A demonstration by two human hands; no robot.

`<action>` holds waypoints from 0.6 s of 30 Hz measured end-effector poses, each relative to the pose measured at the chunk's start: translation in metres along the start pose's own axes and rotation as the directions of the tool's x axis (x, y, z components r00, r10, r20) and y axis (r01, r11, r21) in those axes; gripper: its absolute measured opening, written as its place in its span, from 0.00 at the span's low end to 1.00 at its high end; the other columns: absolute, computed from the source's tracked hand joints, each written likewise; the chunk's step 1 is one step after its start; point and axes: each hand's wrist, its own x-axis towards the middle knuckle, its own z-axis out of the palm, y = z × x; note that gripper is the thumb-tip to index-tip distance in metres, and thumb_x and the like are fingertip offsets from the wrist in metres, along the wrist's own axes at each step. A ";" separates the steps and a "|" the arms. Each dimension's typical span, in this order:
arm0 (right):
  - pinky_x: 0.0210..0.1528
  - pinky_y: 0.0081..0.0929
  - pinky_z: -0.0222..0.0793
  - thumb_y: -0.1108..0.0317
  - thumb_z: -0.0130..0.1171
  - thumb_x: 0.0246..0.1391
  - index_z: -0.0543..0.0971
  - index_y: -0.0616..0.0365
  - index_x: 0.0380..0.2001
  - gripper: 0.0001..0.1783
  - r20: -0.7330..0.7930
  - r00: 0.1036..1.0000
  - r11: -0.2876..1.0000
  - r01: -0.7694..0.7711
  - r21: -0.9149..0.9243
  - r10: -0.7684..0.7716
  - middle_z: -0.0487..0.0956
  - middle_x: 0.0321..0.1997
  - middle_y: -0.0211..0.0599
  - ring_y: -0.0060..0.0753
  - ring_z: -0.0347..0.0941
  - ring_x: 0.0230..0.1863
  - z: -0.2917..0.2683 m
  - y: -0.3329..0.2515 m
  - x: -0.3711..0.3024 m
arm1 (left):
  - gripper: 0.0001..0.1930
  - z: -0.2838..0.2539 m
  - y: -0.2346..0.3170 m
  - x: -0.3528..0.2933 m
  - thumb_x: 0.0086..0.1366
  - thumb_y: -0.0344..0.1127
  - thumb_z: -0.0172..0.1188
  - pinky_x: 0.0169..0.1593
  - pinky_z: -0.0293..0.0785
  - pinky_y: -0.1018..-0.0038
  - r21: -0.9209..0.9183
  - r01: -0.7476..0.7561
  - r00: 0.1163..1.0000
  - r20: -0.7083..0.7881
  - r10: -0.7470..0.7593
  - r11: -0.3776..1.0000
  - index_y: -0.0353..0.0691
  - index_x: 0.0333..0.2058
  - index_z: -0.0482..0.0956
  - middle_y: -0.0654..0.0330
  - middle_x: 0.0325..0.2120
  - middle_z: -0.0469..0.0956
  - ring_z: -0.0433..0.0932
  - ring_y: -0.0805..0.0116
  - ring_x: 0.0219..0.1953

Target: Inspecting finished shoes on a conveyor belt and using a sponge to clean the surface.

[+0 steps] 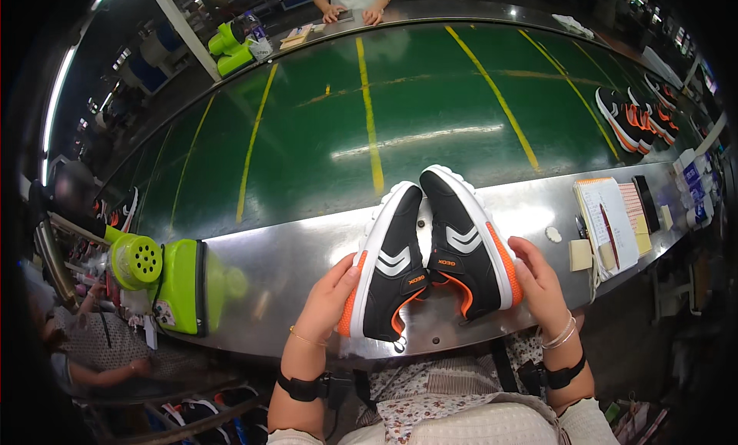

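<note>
A pair of black sneakers with white soles, orange heel parts and white chevron stripes sits in front of me on the metal ledge, toes pointing away toward the green belt. My left hand (332, 297) grips the outer heel side of the left sneaker (392, 237). Against the outer side of the right sneaker (459, 222) my right hand (540, 282) is pressed, its fingers curved along the orange sole edge. The toes nearly touch and the soles face outward. The undersides of both hands are partly hidden.
A green conveyor belt (307, 137) with yellow lines runs across beyond the metal ledge (261, 299). A lime-green device (181, 283) stands at left. An open notebook (611, 222) with a pen lies at right. Several sneakers (626, 122) ride the belt's far right. Opposite, a person's hands (354, 14) rest.
</note>
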 end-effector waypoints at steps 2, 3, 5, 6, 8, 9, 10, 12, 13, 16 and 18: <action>0.53 0.28 0.63 0.63 0.48 0.59 0.67 0.63 0.55 0.23 0.017 0.999 0.998 -0.030 0.050 0.029 0.73 0.50 0.44 0.32 0.69 0.50 0.008 0.004 0.003 | 0.24 0.002 0.005 0.000 0.68 0.41 0.47 0.54 0.65 0.74 -0.103 0.025 0.997 0.079 -0.017 0.994 0.32 0.58 0.62 0.55 0.51 0.70 0.69 0.69 0.52; 0.53 0.28 0.63 0.63 0.48 0.59 0.67 0.63 0.55 0.23 0.012 0.999 0.998 -0.038 0.046 0.037 0.73 0.50 0.44 0.32 0.69 0.50 0.010 0.005 0.003 | 0.26 0.002 0.006 0.001 0.68 0.42 0.46 0.56 0.64 0.74 -0.201 0.052 0.989 0.144 -0.023 0.978 0.31 0.59 0.59 0.53 0.53 0.69 0.68 0.68 0.54; 0.50 0.24 0.65 0.61 0.47 0.60 0.67 0.64 0.55 0.24 0.034 0.991 0.975 -0.135 0.176 0.131 0.76 0.46 0.43 0.27 0.70 0.47 0.015 0.005 0.002 | 0.26 0.000 0.004 0.000 0.68 0.41 0.46 0.54 0.65 0.75 -0.230 0.055 0.990 0.141 -0.023 0.972 0.32 0.59 0.59 0.55 0.50 0.70 0.69 0.70 0.51; 0.48 0.22 0.65 0.60 0.47 0.60 0.67 0.65 0.55 0.24 0.025 0.992 0.971 -0.123 0.203 0.121 0.76 0.44 0.42 0.24 0.70 0.44 0.017 0.006 0.002 | 0.26 -0.001 0.003 0.000 0.68 0.40 0.46 0.54 0.65 0.75 -0.229 0.052 0.993 0.115 -0.026 0.972 0.32 0.59 0.59 0.55 0.51 0.70 0.69 0.70 0.51; 0.48 0.22 0.65 0.60 0.47 0.60 0.67 0.65 0.55 0.24 0.017 0.991 0.969 -0.131 0.209 0.130 0.76 0.44 0.42 0.24 0.70 0.44 0.017 0.010 0.003 | 0.25 0.001 0.007 0.001 0.68 0.40 0.46 0.55 0.64 0.75 -0.244 0.046 0.992 0.122 -0.016 0.969 0.32 0.59 0.59 0.55 0.51 0.70 0.69 0.69 0.52; 0.48 0.22 0.65 0.60 0.47 0.60 0.66 0.65 0.55 0.24 0.014 0.991 0.967 -0.134 0.217 0.134 0.77 0.43 0.41 0.24 0.70 0.44 0.017 0.012 0.003 | 0.25 0.002 0.006 0.001 0.68 0.40 0.46 0.55 0.64 0.75 -0.244 0.050 0.992 0.126 -0.019 0.968 0.32 0.59 0.59 0.55 0.51 0.70 0.69 0.69 0.52; 0.48 0.22 0.65 0.60 0.47 0.60 0.66 0.65 0.55 0.24 0.017 0.990 0.966 -0.138 0.218 0.138 0.77 0.43 0.41 0.24 0.70 0.44 0.018 0.014 0.002 | 0.25 0.001 0.006 0.000 0.68 0.40 0.46 0.55 0.64 0.75 -0.247 0.051 0.993 0.115 -0.023 0.968 0.32 0.59 0.59 0.55 0.51 0.70 0.69 0.69 0.52; 0.46 0.21 0.66 0.60 0.47 0.60 0.66 0.65 0.55 0.25 -0.011 0.993 0.969 -0.116 0.219 0.122 0.77 0.42 0.40 0.23 0.71 0.42 0.021 0.015 0.002 | 0.25 0.000 0.005 -0.001 0.68 0.40 0.46 0.55 0.64 0.76 -0.250 0.056 0.995 0.099 -0.032 0.967 0.32 0.59 0.59 0.55 0.51 0.70 0.69 0.69 0.52; 0.46 0.21 0.66 0.60 0.47 0.60 0.66 0.65 0.55 0.25 -0.004 0.992 0.968 -0.120 0.221 0.124 0.77 0.42 0.40 0.23 0.71 0.42 0.020 0.015 0.002 | 0.25 0.000 0.006 0.001 0.68 0.39 0.46 0.54 0.64 0.76 -0.251 0.058 0.992 0.126 -0.026 0.966 0.32 0.59 0.59 0.55 0.51 0.70 0.69 0.69 0.52; 0.45 0.19 0.66 0.61 0.48 0.60 0.66 0.65 0.55 0.25 0.022 0.982 0.954 -0.186 0.235 0.186 0.77 0.41 0.39 0.21 0.70 0.41 0.017 0.002 0.002 | 0.25 0.000 0.007 0.000 0.68 0.39 0.45 0.54 0.65 0.76 -0.248 0.059 0.991 0.130 -0.027 0.967 0.32 0.59 0.58 0.55 0.51 0.70 0.69 0.70 0.52; 0.45 0.19 0.66 0.61 0.48 0.60 0.66 0.65 0.55 0.25 0.022 0.983 0.947 -0.184 0.263 0.185 0.77 0.41 0.39 0.21 0.70 0.41 0.020 0.002 0.002 | 0.25 -0.001 0.006 0.000 0.68 0.40 0.45 0.54 0.65 0.76 -0.256 0.062 0.990 0.135 -0.028 0.965 0.32 0.59 0.58 0.55 0.51 0.70 0.69 0.70 0.52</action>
